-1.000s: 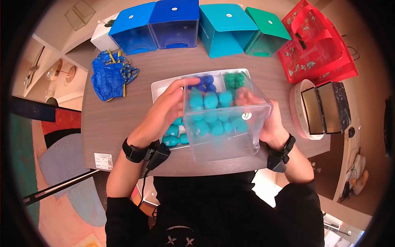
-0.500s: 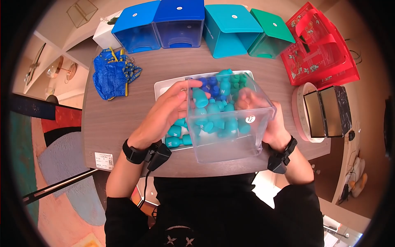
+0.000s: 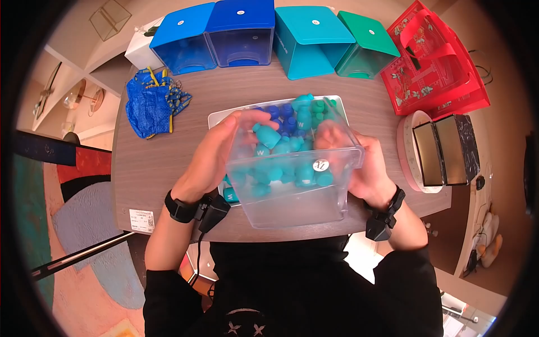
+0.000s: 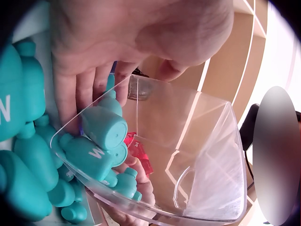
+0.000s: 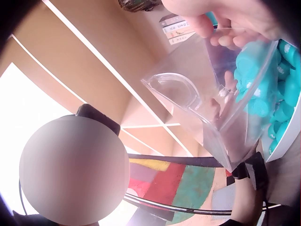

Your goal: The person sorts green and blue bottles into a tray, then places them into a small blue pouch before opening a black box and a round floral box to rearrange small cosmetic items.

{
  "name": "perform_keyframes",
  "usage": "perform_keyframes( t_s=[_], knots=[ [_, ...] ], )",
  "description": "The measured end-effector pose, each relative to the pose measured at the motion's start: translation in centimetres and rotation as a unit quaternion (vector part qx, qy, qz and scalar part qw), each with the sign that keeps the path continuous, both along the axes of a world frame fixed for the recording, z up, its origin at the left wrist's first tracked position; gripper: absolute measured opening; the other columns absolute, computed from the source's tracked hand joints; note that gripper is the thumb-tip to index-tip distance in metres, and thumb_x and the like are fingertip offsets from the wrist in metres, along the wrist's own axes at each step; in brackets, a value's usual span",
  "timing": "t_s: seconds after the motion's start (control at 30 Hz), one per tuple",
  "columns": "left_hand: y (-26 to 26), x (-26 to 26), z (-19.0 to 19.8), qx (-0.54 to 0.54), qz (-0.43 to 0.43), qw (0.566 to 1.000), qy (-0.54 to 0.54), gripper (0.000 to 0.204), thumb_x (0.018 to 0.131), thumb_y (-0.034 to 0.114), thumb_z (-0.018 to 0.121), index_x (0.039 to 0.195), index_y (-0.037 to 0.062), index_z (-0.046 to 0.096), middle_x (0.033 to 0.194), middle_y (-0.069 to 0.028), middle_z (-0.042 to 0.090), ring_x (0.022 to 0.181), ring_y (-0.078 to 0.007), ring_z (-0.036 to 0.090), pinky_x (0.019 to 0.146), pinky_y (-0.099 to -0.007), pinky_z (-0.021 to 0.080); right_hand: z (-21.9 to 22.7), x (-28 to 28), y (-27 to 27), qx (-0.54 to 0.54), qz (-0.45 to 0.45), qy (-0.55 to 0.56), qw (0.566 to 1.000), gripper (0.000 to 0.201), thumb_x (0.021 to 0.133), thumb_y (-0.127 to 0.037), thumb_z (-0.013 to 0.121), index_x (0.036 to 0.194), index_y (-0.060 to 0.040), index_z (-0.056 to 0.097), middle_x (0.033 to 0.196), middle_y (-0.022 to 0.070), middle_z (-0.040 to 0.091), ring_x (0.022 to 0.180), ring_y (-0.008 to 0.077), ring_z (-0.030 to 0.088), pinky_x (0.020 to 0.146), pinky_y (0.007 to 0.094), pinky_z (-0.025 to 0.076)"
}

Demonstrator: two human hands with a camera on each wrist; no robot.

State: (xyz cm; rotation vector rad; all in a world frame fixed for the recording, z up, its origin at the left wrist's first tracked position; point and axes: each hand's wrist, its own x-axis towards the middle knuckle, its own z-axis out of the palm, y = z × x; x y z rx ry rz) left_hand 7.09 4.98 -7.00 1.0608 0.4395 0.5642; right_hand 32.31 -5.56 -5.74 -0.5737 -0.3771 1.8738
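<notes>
A clear plastic bin is tilted over the white tray, its mouth facing away from the body. Teal bottles marked W lie jumbled at the mouth and in the tray. My right hand grips the bin's right side, its curled fingers showing through the plastic. Along the left side lies my left hand, its fingers stretched straight across the mouth. The left wrist view shows those fingers beside a tipped teal bottle. Dark blue bottles and green bottles occupy the tray's far part.
Blue, navy, teal and green boxes line the back, the teal box with its front open. A crumpled blue bag lies at left. Red gift bags stand at right, above a round pink box and an open black box.
Teal bottles have slid out of the bin's mouth, some onto the far part of the tray. The bin and both hands have shifted slightly left over the last half second.
</notes>
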Motion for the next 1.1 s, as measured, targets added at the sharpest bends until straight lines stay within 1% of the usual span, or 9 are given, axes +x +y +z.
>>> perform_keyframes(
  t_s=[0.1, 0.2, 0.37, 0.47, 0.7, 0.77, 0.97, 1.03, 1.1],
  knots=[
    [0.0, -0.2, 0.0, -0.001, 0.014, 1.0, 0.006, 0.061, 0.103, 0.051, 0.035, 0.132, 0.0013, 0.054, 0.129, -0.0154, 0.059, 0.111, -0.0211, 0.056, 0.097, -0.0392, 0.048, 1.3, -1.0, 0.0, -0.02, -0.032, -0.063, 0.997, 0.027, 0.097, -0.019, 0.055, 0.119, -0.0036, 0.059, 0.098, 0.0004, 0.059, 0.085, 0.0133, 0.052, 0.08, 0.0282, 0.042],
    [0.2, -0.4, 0.4, -0.014, 0.013, 1.0, 0.0, 0.063, 0.102, 0.053, 0.036, 0.132, 0.0003, 0.053, 0.131, -0.0171, 0.058, 0.114, -0.0234, 0.057, 0.099, -0.0409, 0.048, 1.3, -1.3, 0.2, -0.001, -0.013, -0.029, 0.999, 0.02, 0.097, -0.019, 0.055, 0.109, -0.0036, 0.06, 0.095, 0.0002, 0.059, 0.085, 0.0139, 0.053, 0.08, 0.0288, 0.042],
    [0.6, -0.9, 0.2, -0.031, 0.007, 0.999, -0.03, 0.066, 0.101, 0.055, 0.038, 0.131, -0.0011, 0.053, 0.131, -0.0187, 0.058, 0.118, -0.0257, 0.057, 0.101, -0.0414, 0.047, 1.4, -2.4, 0.5, -0.015, -0.014, -0.078, 0.997, 0.018, 0.097, -0.02, 0.053, 0.085, -0.0065, 0.054, 0.085, 0.0001, 0.055, 0.084, 0.014, 0.053, 0.08, 0.0292, 0.042],
    [0.4, -0.8, 0.3, -0.01, 0.01, 1.0, -0.021, 0.071, 0.101, 0.058, 0.035, 0.13, -0.0046, 0.051, 0.131, -0.0215, 0.057, 0.119, -0.0302, 0.058, 0.104, -0.0433, 0.046, 0.4, -2.2, 0.7, -0.002, -0.019, -0.065, 0.998, 0.017, 0.097, -0.02, 0.052, 0.087, -0.0057, 0.055, 0.085, 0.0006, 0.055, 0.082, 0.0141, 0.052, 0.079, 0.0294, 0.042],
    [0.3, -0.8, 0.2, 0.012, 0.017, 1.0, 0.002, 0.069, 0.103, 0.056, 0.033, 0.127, -0.0055, 0.053, 0.129, -0.0197, 0.058, 0.119, -0.0262, 0.055, 0.102, -0.0404, 0.047, 1.6, -2.7, 0.2, -0.052, -0.052, -0.075, 0.994, 0.017, 0.096, -0.018, 0.052, 0.102, -0.0037, 0.058, 0.086, -0.0005, 0.055, 0.078, 0.0129, 0.05, 0.077, 0.0291, 0.041],
    [0.4, -0.8, 0.0, 0.011, 0.013, 1.0, -0.009, 0.068, 0.103, 0.055, 0.032, 0.126, -0.006, 0.053, 0.129, -0.0192, 0.058, 0.119, -0.0257, 0.055, 0.102, -0.0396, 0.046, 0.5, -2.0, 0.3, -0.044, -0.024, -0.006, 0.999, 0.019, 0.096, -0.017, 0.052, 0.109, -0.0039, 0.058, 0.083, -0.0016, 0.053, 0.078, 0.0116, 0.049, 0.075, 0.0272, 0.041],
    [0.3, -0.9, 0.2, 0.087, 0.035, 0.995, 0.024, 0.059, 0.102, 0.048, 0.035, 0.123, -0.0017, 0.058, 0.129, -0.0155, 0.059, 0.122, -0.0237, 0.053, 0.107, -0.0394, 0.039, 0.3, -2.0, 0.2, -0.057, -0.051, -0.008, 0.997, 0.021, 0.094, -0.017, 0.051, 0.11, -0.0047, 0.057, 0.081, -0.0011, 0.052, 0.076, 0.0117, 0.048, 0.069, 0.0254, 0.042],
    [0.4, -1.0, 0.0, 0.12, 0.033, 0.992, 0.006, 0.048, 0.098, 0.032, 0.054, 0.127, -0.0054, 0.054, 0.13, -0.0193, 0.059, 0.125, -0.0276, 0.054, 0.108, -0.0412, 0.042, 0.2, -2.0, 0.1, -0.059, -0.058, -0.017, 0.996, 0.022, 0.093, -0.018, 0.051, 0.11, -0.0047, 0.056, 0.081, -0.0009, 0.052, 0.076, 0.012, 0.049, 0.069, 0.026, 0.043],
    [0.4, -1.1, -0.3, 0.112, 0.036, 0.993, 0.005, 0.047, 0.095, 0.029, 0.058, 0.128, -0.0051, 0.053, 0.131, -0.0194, 0.058, 0.126, -0.0283, 0.054, 0.108, -0.0426, 0.042, 0.0, -2.0, 0.0, -0.062, -0.065, -0.025, 0.996, 0.023, 0.091, -0.018, 0.051, 0.11, -0.0046, 0.056, 0.081, -0.0008, 0.052, 0.077, 0.0124, 0.049, 0.07, 0.0266, 0.043]
  ],
)
